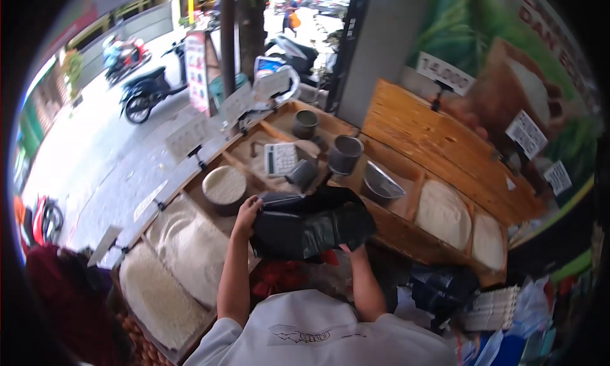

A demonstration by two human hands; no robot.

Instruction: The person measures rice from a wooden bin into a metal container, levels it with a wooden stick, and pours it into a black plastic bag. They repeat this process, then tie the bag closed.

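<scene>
A black plastic bag is held up in front of the grey shirt, over the near edge of the wooden rice bins. My left hand grips its upper left edge with bent fingers. At the bag's lower right is my right hand, its fingers mostly hidden by the plastic. Just beyond the bag lie a tilted metal cup and a white calculator. A round container of rice stands left of the bag. To the right sits a metal scoop.
Rice heaps fill compartments at left, and more rice lies at right. Price signs stand along the far edge. Two more metal cups stand in the bins. Black plastic and egg trays are at lower right.
</scene>
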